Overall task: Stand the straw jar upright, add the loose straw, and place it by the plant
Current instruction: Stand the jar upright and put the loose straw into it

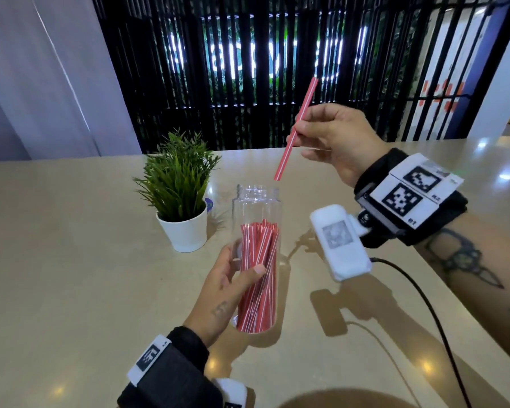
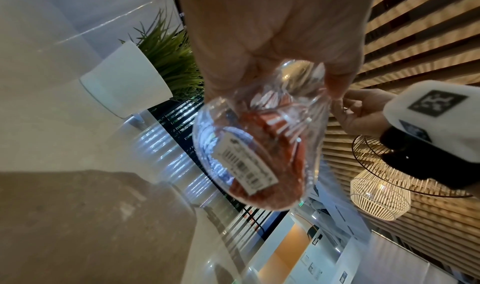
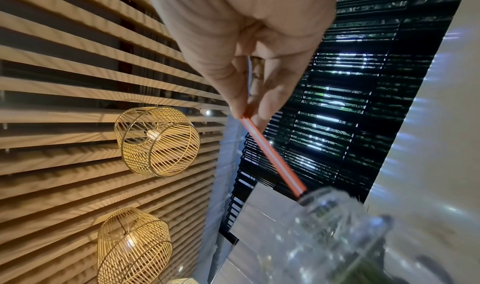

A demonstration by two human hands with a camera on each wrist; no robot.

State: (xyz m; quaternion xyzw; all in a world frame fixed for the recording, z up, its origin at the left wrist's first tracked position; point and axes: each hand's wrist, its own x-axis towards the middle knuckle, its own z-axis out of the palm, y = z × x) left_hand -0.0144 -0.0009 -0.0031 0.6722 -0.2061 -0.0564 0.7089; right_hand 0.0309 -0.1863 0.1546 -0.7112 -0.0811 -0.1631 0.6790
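My left hand (image 1: 218,293) wraps the jar (image 1: 258,257) round its lower half, thumb across the front, fingers (image 2: 337,82) curled behind the glass. The jar is clear, tall, with a threaded open neck, standing upright or close to it; whether its base touches the tabletop (image 1: 71,275) I cannot tell. Inside, a bundle of red-and-white striped straws (image 1: 258,278) fills it to about two thirds, leaning loosely against each other. From the left wrist view, a white barcode sticker (image 2: 246,163) shows on the base.

My right hand (image 1: 336,139) pinches the loose straw (image 1: 296,129) near its middle, between thumb and fingertips. It is the same red with thin white stripes, tilted, top end toward 1 o'clock, lower tip hanging just above the jar's mouth at the rim's right edge, not yet inside.

The plant (image 1: 178,187), green spiky leaves in a white pot, sits on the tabletop at 10 o'clock from the jar, just beside it.
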